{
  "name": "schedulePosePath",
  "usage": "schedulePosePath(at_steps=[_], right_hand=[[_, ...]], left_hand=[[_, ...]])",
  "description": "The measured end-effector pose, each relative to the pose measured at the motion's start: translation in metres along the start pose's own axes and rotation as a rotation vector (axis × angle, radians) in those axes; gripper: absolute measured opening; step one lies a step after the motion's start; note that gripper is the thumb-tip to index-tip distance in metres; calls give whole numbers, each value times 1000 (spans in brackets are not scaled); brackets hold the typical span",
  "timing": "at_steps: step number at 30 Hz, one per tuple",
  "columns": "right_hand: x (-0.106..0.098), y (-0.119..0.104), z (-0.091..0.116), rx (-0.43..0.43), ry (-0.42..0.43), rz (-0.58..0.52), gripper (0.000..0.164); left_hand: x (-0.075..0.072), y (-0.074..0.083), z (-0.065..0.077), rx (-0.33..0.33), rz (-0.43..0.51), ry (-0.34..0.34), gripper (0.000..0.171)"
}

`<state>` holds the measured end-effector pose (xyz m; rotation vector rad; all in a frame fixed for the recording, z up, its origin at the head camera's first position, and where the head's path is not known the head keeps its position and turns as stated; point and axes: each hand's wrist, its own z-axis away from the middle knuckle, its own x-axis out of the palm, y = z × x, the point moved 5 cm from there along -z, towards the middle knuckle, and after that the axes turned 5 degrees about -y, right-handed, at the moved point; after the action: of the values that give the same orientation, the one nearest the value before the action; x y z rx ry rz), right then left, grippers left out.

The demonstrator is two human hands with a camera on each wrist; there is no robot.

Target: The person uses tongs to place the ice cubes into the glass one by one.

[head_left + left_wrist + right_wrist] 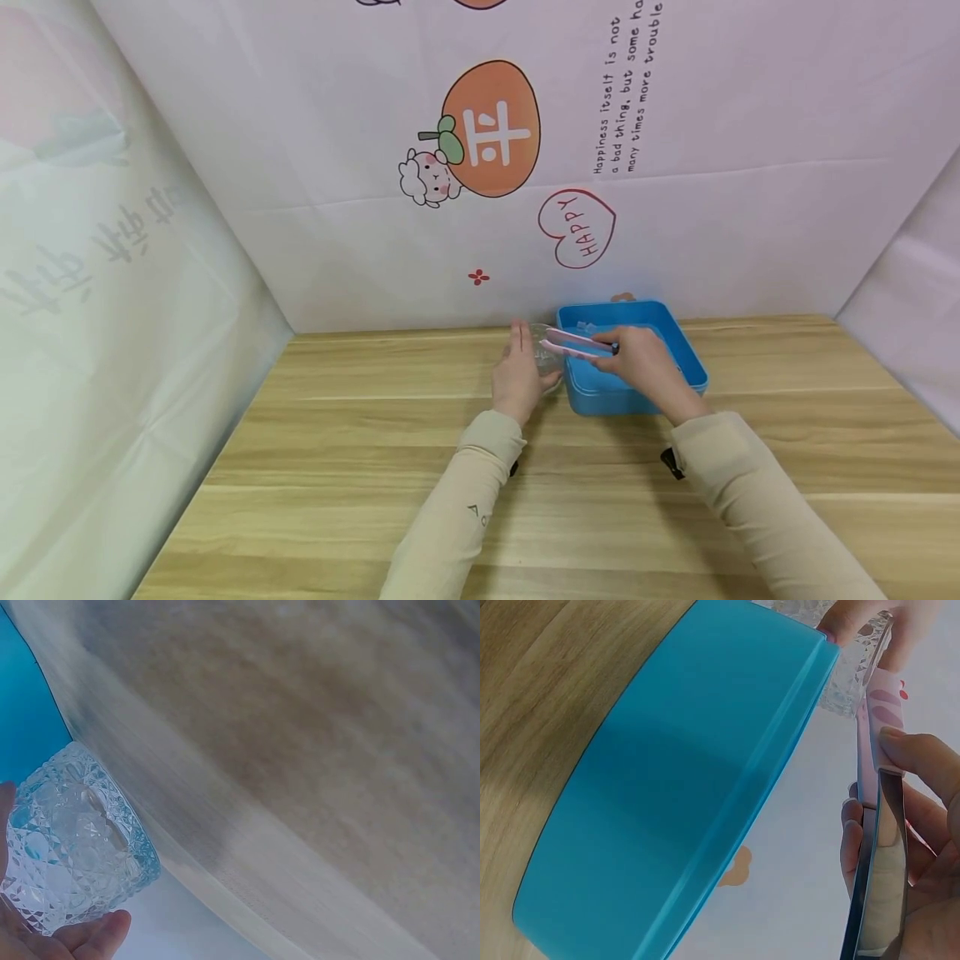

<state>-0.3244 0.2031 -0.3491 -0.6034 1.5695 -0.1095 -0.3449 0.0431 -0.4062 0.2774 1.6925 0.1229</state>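
My left hand holds a clear cut-glass cup, its fingers along the left side and its thumb at the near right. In the left wrist view the cup has a diamond-patterned wall, with pale clear shapes visible through it. Between thumb and fingers, my right hand pinches pink-ended tongs. Their pink tips point left and stand apart at the cup's mouth. In the right wrist view the tongs show a metal body behind the pink ends. Below them stands an open blue box.
Small clear pieces lie in the box's far left part. The box stands close right of the cup, near the back edge of the wooden table. Directly behind rises a white printed cloth; another cloth hangs at the left.
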Motion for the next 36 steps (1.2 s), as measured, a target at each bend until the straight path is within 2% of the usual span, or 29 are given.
schedulePosePath(at_steps=[8, 15, 19, 26, 36], right_hand=[[-3, -2, 0, -6, 43, -29, 40], [-13, 8, -3, 67, 130, -53, 41], [-16, 21, -9, 115, 156, -42, 44], [-10, 42, -18, 247, 100, -41, 47], [8, 59, -24, 323, 39, -5, 46]], left_hand=[[0, -2, -1, -17, 17, -31, 101], [-1, -3, -1, -23, 29, -16, 101], [0, -3, -1, -32, 30, -31, 101], [0, -3, 0, -38, 34, -44, 101], [-1, 0, 0, -30, 36, -41, 102]])
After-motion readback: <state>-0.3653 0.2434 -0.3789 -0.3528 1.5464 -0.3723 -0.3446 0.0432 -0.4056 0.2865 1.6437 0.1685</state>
